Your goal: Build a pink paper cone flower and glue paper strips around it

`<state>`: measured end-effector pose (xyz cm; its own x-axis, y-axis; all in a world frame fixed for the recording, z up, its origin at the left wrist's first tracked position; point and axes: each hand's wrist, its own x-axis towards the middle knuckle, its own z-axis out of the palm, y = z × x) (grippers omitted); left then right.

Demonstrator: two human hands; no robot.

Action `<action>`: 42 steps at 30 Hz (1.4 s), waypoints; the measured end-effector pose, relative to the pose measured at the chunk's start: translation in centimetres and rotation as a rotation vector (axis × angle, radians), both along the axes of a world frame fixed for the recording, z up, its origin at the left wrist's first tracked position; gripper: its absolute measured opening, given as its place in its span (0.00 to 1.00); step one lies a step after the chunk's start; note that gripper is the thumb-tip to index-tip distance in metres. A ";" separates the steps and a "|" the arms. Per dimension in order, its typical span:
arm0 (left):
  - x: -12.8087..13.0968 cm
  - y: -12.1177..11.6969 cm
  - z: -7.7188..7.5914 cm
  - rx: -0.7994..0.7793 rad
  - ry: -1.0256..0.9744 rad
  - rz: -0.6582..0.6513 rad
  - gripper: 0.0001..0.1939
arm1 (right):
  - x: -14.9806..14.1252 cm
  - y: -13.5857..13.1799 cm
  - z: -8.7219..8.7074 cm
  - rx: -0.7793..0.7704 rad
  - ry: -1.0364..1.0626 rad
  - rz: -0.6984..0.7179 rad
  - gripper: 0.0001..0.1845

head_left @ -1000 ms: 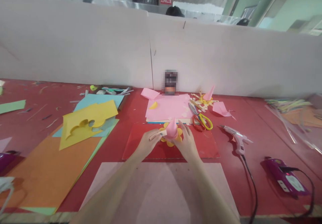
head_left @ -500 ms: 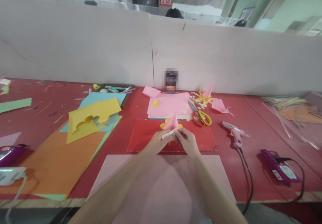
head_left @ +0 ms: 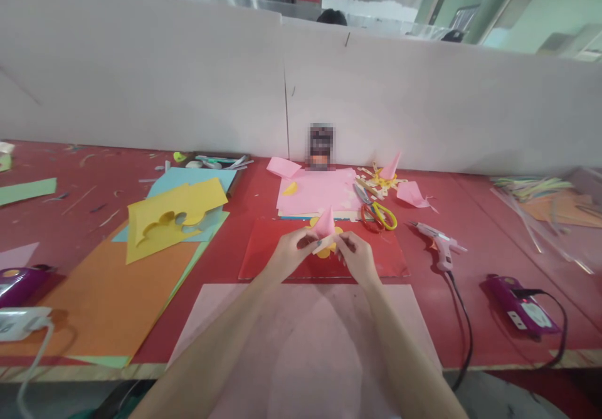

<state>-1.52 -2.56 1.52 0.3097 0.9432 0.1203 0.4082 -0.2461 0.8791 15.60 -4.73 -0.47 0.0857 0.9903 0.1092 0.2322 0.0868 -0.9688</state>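
My left hand [head_left: 294, 253] and my right hand [head_left: 358, 257] meet over the red board [head_left: 263, 249], fingers pinched. Between their fingertips runs a small pale paper strip [head_left: 323, 244], held at both ends. Just behind the strip stands a pink paper cone [head_left: 324, 223], its tip pointing up. Yellow petals of a paper flower [head_left: 325, 254] show around and below the cone, partly covered by my fingers. Whether my fingers also touch the cone is hard to see.
Scissors [head_left: 379, 213] lie behind the board, beside stacked pink paper [head_left: 320, 193]. A glue gun [head_left: 439, 244] with its cable rests to the right, near a purple device [head_left: 522, 306]. Cut yellow card [head_left: 176, 218] and orange paper [head_left: 117, 300] spread leftward. A white partition [head_left: 188, 80] stands behind.
The strip has moved slightly up and right, closer against the cone, and my left fingers have shifted along it. The whole view has tilted a little.
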 end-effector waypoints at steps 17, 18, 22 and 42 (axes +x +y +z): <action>-2.3 0.9 0.5 -0.088 0.162 -0.134 0.15 | -1.3 -0.5 -0.1 -0.033 -0.030 0.141 0.17; -2.6 1.0 0.7 -0.090 0.170 -0.122 0.15 | -1.3 -0.5 -0.2 -0.036 -0.029 0.134 0.17; -4.1 1.5 1.1 -0.082 0.244 0.048 0.13 | -1.0 -0.4 -0.5 -0.041 -0.047 0.059 0.19; -5.4 2.0 -0.4 -0.195 0.489 0.133 0.10 | -0.8 -0.5 -0.9 0.095 -0.417 0.135 0.10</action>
<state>-6.92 -0.60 1.08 0.1620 0.9685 -0.1892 0.7976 -0.0156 0.6030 14.84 -5.23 -1.33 -0.1140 0.9735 0.1983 0.5816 0.2272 -0.7811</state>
